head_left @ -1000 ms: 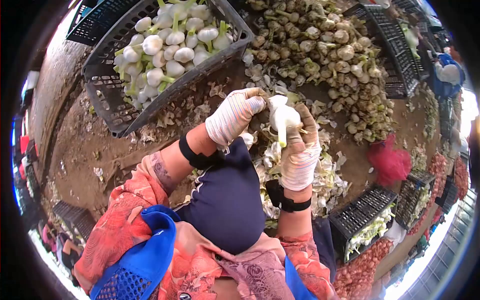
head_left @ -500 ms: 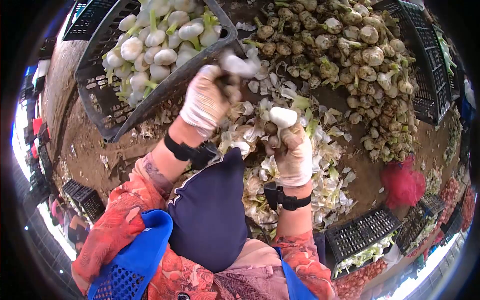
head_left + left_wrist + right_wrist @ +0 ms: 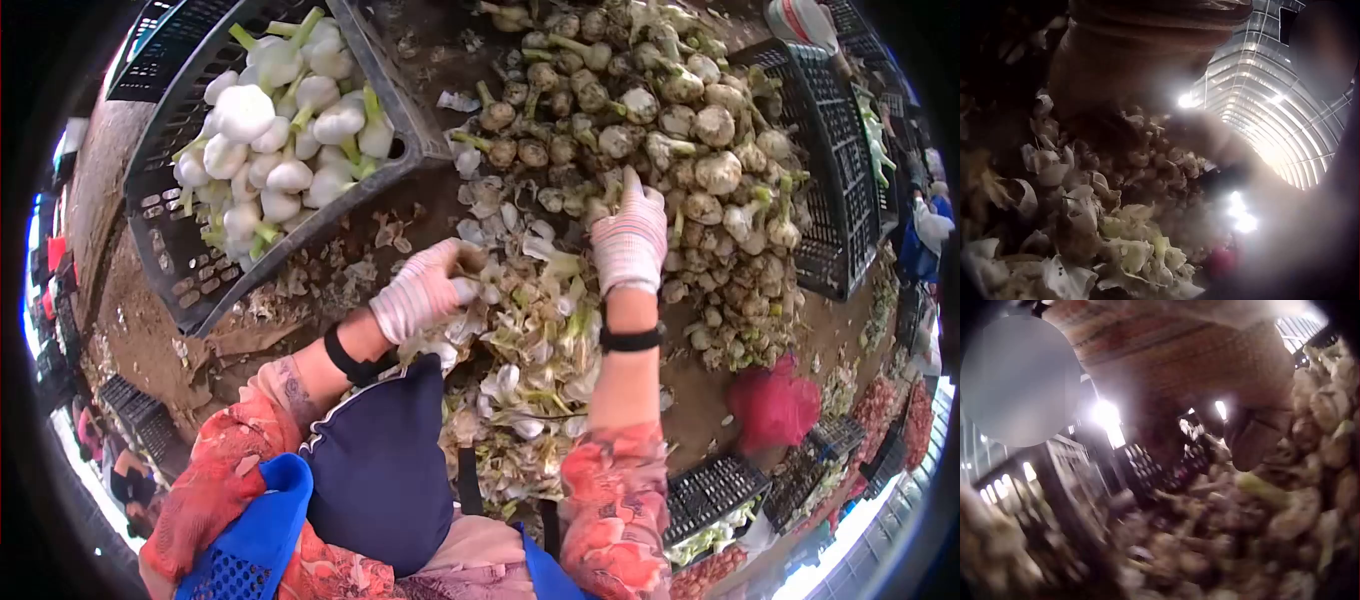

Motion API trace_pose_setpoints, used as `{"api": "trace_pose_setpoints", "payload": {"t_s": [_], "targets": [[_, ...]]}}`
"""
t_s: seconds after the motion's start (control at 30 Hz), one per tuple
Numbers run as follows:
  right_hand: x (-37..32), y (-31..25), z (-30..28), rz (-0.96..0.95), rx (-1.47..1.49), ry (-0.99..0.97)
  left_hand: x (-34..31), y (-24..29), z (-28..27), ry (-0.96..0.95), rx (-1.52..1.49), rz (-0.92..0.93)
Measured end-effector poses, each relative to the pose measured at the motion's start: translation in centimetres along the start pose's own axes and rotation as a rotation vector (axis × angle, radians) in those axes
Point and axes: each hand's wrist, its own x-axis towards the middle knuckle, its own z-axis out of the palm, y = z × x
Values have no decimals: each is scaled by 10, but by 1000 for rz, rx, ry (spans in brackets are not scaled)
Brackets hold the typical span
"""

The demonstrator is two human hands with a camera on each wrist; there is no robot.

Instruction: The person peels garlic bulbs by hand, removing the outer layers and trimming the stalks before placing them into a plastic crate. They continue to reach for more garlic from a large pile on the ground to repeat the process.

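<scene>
In a white striped glove with dirty fingertips, my right hand [image 3: 630,240] reaches onto the heap of unpeeled garlic bulbs [image 3: 715,125]. Its index finger points forward over the bulbs; a brown fingertip [image 3: 1254,440] shows just above them in the right wrist view. My left hand [image 3: 412,292], gloved likewise, hovers low at the edge of the loose garlic skins [image 3: 530,345]. Something small and whitish shows at its fingertips, and I cannot tell whether they pinch it. Clean white garlic bulbs [image 3: 290,175] with short green stems lie in a black crate [image 3: 160,255] at the upper left.
A black crate [image 3: 815,140] stands behind the heap at the right. Below it lie a pink mesh bag [image 3: 775,405] and another black crate [image 3: 715,495] with white-green stalks. A dark blue cushion-like bundle [image 3: 385,470] sits before my body.
The white bulb held between my hands a second ago is no longer there. My left hand swung towards the crate, then back down to the skins; my right hand moved forward onto the heap.
</scene>
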Motion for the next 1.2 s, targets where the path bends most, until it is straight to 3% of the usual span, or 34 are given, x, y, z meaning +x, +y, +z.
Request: {"api": "trace_pose_setpoints", "payload": {"t_s": [0.03,0.13,0.17,0.23,0.27,0.3,0.33,0.37,0.43,0.47,0.53,0.57,0.63,0.77,0.83,0.9,0.93,1.03,1.17,1.2], "targets": [[7,14,11,14,-28,-75,9,-12,5,-23,1,129],[15,39,30,-61,-52,-52,13,20,19,6,-99,88],[12,42,32,-99,-28,-16,18,31,20,45,79,115],[-19,12,21,257,1041,-111,15,46,23,75,256,121],[-36,-20,-18,538,1343,-295,13,53,23,64,210,241],[-56,-17,-16,457,1374,-416,13,55,24,54,161,358],[-76,-31,-17,354,1579,-397,17,49,27,-11,-15,467],[-90,-34,-11,377,1647,-318,17,45,27,-54,-50,406],[-104,-37,-23,471,1789,-364,0,57,25,-79,-165,287],[-110,-43,-28,422,1822,-341,-3,55,24,-78,-163,282],[-117,-54,-30,406,1753,-342,-10,49,21,10,208,674],[-120,-57,-30,383,1680,-338,-12,49,20,8,209,671],[-126,-59,-26,409,1718,-330,-16,52,20,133,485,750],[-133,-60,-26,414,1792,-356,-22,56,15,83,411,772],[-133,-60,-31,411,1871,-482,-23,52,13,46,365,762],[-137,-56,-26,368,1869,-454,-29,55,11,-118,-4,514],[-137,-55,-27,398,1894,-485,-28,48,10,-147,-52,434],[-134,-60,-32,453,1883,-512,-30,50,12,-144,-107,387],[-137,-54,-25,393,1740,-495,-31,50,15,-104,-55,377],[-139,-51,-22,387,1726,-541,-34,57,12,-145,-247,224]]}}
